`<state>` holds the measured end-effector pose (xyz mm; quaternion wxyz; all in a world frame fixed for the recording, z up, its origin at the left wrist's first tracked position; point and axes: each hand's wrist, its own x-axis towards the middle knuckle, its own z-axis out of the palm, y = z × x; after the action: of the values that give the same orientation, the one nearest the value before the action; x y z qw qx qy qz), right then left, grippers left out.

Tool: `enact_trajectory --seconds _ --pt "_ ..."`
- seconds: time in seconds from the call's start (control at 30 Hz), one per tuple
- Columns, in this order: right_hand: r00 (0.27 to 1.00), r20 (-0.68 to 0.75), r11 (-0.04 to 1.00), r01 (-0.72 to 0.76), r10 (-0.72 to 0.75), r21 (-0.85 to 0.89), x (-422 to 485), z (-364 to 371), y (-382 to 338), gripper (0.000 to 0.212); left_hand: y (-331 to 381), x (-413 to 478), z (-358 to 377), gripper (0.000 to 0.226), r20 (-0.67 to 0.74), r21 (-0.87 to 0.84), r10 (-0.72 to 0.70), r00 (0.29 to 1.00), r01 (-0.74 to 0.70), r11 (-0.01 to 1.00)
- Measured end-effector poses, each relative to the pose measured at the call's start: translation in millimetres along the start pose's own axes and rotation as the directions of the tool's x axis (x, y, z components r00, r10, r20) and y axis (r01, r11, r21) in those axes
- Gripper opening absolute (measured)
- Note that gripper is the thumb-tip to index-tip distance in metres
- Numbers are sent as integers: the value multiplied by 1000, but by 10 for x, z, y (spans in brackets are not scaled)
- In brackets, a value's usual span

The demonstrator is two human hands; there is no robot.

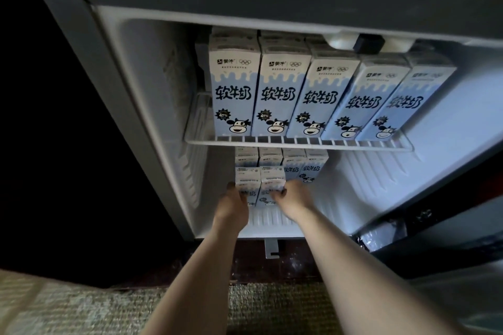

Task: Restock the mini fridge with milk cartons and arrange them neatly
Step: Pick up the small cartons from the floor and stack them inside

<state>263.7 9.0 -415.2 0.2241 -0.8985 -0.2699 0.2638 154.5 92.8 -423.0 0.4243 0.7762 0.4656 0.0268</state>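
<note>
The mini fridge (152, 68) stands open. Several white-and-blue milk cartons with a cow picture (231, 90) fill its wire shelf (272, 142) in rows. Below the shelf, more cartons stand on the fridge floor. Two front cartons there stand side by side: my left hand (234, 205) grips the left one (246, 179) and my right hand (292, 198) grips the right one (273, 178). Behind them is a back row of cartons (302, 164). My fingers hide the lower fronts of the two held cartons.
The fridge door (449, 171) hangs open at the right. The fridge floor (340, 198) right of the cartons is white and ribbed. A woven rug (95, 313) lies in front. A black knob (368, 42) sits at the fridge ceiling.
</note>
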Motion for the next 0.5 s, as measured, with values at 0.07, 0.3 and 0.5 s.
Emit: enact_trajectory --seconds 0.07,0.3,0.5 --pt "1000 -7 1000 19 -19 -4 38 -11 -16 22 14 37 8 31 7 -2 -10 1000 10 1000" --pt "999 -35 999 35 -34 21 118 51 -13 25 10 124 24 32 -9 -10 -23 1000 22 1000" --pt "998 -28 998 51 -50 45 122 25 -19 20 39 121 13 31 -17 26 -23 1000 24 999"
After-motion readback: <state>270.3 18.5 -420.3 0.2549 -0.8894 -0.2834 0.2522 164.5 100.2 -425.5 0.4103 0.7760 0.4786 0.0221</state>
